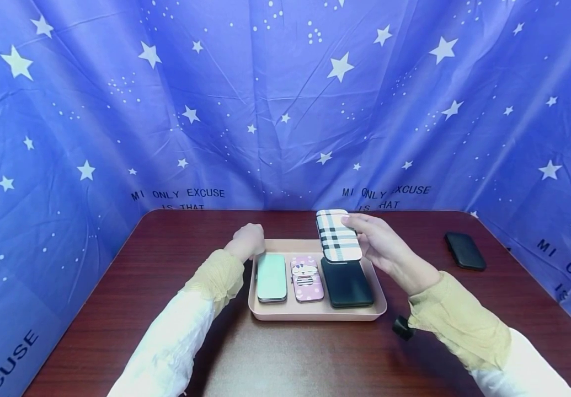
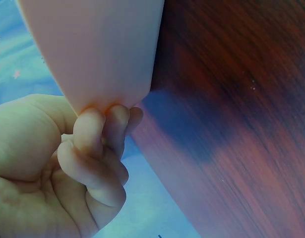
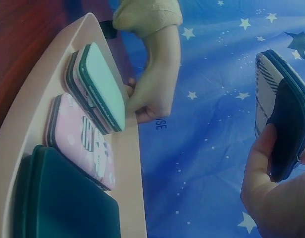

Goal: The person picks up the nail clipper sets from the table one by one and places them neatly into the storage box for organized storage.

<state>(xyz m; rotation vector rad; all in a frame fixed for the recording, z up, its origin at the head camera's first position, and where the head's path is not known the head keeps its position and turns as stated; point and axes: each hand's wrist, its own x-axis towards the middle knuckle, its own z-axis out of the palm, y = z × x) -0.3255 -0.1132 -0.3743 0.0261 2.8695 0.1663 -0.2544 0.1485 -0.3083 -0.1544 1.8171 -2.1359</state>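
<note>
At the tray's far left corner, my left hand (image 1: 249,241) pinches the rim of the shallow beige-pink tray (image 1: 315,317); its curled fingers (image 2: 90,131) show against the wall in the left wrist view. My right hand (image 1: 380,245) holds a flat plaid case (image 1: 339,236), white with black and grey-blue bands, raised over the tray's far right part. Below it in the tray lies a larger dark green case (image 1: 347,284). A pink case with a cartoon animal (image 1: 307,286) lies mid-tray, and a mint-green case (image 1: 272,278) sits at the left, on another case.
A black flat case (image 1: 465,251) lies on the brown wooden table (image 1: 245,364) toward the far right. A small black object (image 1: 403,328) shows by the right sleeve. Blue star-printed curtain (image 1: 285,110) surrounds the table's back and sides.
</note>
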